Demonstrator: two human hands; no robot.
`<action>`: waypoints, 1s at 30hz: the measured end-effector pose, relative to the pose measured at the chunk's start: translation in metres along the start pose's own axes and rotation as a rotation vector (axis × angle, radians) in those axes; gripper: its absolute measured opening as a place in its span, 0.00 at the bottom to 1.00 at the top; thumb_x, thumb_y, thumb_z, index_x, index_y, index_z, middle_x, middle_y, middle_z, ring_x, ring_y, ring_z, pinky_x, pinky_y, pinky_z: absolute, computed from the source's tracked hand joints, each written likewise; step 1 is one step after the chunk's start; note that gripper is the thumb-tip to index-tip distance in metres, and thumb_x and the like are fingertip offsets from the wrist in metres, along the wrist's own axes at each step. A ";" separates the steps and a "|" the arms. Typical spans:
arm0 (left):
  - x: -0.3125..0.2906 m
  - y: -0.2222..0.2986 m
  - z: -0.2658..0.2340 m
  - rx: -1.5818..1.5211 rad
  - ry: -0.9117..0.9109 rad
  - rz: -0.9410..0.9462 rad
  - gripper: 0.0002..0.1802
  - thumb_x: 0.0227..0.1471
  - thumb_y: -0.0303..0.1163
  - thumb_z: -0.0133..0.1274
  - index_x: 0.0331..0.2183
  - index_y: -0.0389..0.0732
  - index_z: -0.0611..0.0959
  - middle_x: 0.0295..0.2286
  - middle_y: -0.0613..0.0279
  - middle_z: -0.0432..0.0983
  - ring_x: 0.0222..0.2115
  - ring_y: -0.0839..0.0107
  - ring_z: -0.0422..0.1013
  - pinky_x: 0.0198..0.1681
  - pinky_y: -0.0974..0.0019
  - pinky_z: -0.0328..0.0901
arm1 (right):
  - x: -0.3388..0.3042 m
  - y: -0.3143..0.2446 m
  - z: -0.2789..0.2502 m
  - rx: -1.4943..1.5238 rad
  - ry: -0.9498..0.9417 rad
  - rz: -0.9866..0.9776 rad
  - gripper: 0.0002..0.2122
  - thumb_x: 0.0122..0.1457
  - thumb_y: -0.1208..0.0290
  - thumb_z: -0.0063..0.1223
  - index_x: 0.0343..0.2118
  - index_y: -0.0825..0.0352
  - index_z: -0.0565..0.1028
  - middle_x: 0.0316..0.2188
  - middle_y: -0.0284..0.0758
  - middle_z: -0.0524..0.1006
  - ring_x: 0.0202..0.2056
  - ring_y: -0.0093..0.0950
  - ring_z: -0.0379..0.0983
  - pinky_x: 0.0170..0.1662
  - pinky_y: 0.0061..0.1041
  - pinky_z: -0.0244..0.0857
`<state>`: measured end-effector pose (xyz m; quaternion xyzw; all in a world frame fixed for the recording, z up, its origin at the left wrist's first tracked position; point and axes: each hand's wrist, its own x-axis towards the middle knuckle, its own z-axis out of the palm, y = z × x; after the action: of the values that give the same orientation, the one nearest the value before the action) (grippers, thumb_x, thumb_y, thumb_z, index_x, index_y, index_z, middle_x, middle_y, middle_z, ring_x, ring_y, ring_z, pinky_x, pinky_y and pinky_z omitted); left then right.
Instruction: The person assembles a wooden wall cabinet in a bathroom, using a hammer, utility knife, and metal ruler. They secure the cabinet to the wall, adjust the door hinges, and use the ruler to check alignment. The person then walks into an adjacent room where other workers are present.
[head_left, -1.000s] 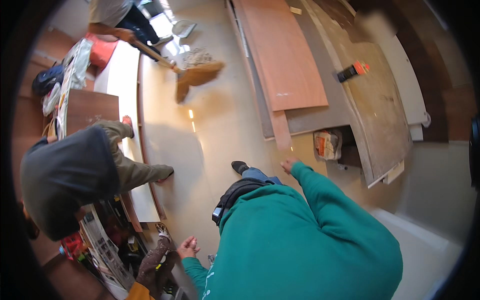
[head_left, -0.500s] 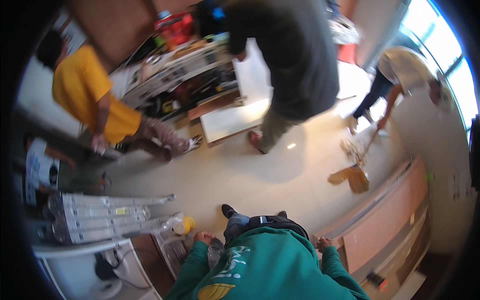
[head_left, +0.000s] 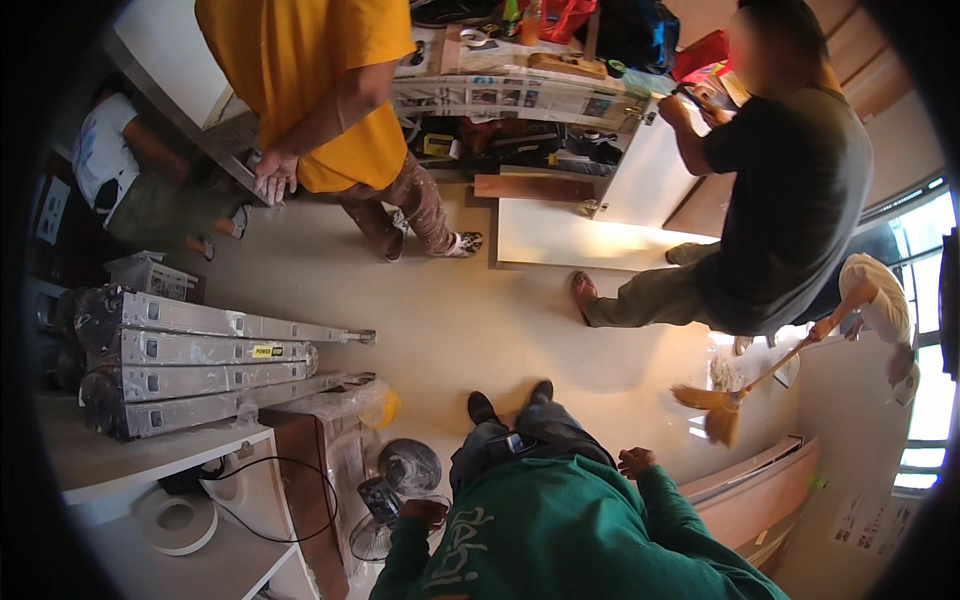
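Note:
Both arms, in green sleeves, hang low at my sides. My left hand (head_left: 424, 513) is loosely curled and in shadow beside a grey fan (head_left: 409, 466); nothing shows in it. On the other side, my right hand (head_left: 636, 461) has its fingers bent in, with no object visible in them. It hangs over the floor, near long brown boards (head_left: 752, 497) stacked along the wall. My dark shoes (head_left: 483, 408) stand on the pale floor (head_left: 440, 330).
A folded ladder (head_left: 230, 350) lies at left above a white cabinet (head_left: 250, 450). A person in yellow (head_left: 320, 90) stands ahead; another in dark clothes (head_left: 800, 200) holds a small dark tool by a white panel (head_left: 650, 165). At right someone sweeps with a broom (head_left: 722, 408). Someone sits far left.
My view has shifted, and the fan beside my left hand now shows clearly. The person in dark clothes appears farther right and more upright, and the one in yellow nearer the middle. My hands remain low.

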<state>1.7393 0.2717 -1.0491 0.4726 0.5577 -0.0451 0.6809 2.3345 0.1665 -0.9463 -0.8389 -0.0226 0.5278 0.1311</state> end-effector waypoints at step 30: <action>0.018 0.254 -0.099 -0.256 0.155 -0.324 0.18 0.61 0.35 0.58 0.51 0.39 0.82 0.41 0.55 0.82 0.37 0.62 0.79 0.41 0.50 0.77 | 0.117 -0.129 0.035 0.256 -0.099 0.063 0.12 0.66 0.61 0.58 0.38 0.67 0.80 0.28 0.38 0.83 0.24 0.30 0.79 0.24 0.30 0.70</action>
<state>1.8243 0.4885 -0.9063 0.2887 0.6783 -0.0465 0.6741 2.3677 0.3186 -1.0326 -0.7884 0.0651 0.5711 0.2193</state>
